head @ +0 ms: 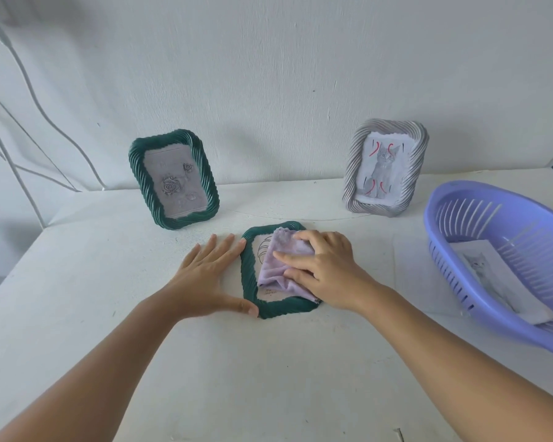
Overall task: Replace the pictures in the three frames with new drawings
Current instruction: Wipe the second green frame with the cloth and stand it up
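While the green frame (273, 309) lies flat, face up, on the white table (77, 282) directly before the person, a lilac cloth (281, 266) covers most of its glass. The right hand (328, 269) presses the cloth down, its fingers curled into the bunched fabric and gripping it. A line drawing (264, 248) shows at the uncovered upper left corner of the glass. The left hand (209, 275) lies flat on the table with fingers straight and spread, its fingertips and thumb touching the frame's left edge; it grips nothing.

Behind, near the wall, a second green frame (173, 178) stands upright, tilted back, holding a grey drawing of roses. Well apart to the right, a silver frame (385, 167) stands likewise, holding a cat picture with red marks. At the table's right side sits a lilac slotted basket (460, 199), with a sheet bearing a cat picture (489, 275) lying inside it.
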Tool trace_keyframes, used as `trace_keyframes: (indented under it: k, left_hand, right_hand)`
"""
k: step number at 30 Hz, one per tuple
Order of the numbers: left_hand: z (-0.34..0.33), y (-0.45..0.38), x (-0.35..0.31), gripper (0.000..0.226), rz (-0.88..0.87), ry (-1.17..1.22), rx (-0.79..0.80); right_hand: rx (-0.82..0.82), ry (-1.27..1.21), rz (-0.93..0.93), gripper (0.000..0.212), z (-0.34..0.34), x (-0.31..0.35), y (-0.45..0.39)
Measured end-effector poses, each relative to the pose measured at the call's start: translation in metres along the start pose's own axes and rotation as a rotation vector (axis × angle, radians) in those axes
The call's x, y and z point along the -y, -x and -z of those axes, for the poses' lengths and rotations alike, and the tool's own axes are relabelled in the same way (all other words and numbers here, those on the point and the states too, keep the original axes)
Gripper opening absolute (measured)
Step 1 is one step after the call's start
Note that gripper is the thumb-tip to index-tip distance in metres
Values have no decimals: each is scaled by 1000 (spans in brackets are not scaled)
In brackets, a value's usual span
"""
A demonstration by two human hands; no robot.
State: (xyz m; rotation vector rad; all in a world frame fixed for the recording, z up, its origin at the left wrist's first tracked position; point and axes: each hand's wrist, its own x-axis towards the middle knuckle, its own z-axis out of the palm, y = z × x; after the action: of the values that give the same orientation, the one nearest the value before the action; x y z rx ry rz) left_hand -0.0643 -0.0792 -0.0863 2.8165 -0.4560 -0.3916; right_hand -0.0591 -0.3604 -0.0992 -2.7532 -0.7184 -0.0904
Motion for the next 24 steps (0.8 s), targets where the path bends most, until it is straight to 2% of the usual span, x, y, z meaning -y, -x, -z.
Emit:
trace_keyframes:
  k: [2, 4, 7, 10, 15, 20, 24]
  left_hand:
    - [6, 4, -3, 137, 47, 99, 11]
    - [11, 9, -5, 127, 84, 250, -73]
    - [14, 8, -15, 88, 78, 422, -241]
    - [11, -2, -40, 65, 65, 343, -290]
    - [5, -16, -75, 67, 100, 273, -290]
    - [0, -25, -77, 69, 147, 411, -247]
    - [0, -21, -77, 65, 128, 467, -295]
  right_hand:
    - [23, 3, -34, 54, 1, 0, 4]
    - [44, 3, -66, 59, 1, -1, 7]
    - [72, 12, -95, 63, 1, 0, 8]
    - [97, 30, -99, 66, 0, 1, 6]
    - [123, 20, -96, 60, 2, -2, 7]
    - [120, 15, -94, 65, 1, -2, 7]
    - [88, -78, -108, 60, 1, -3, 5]
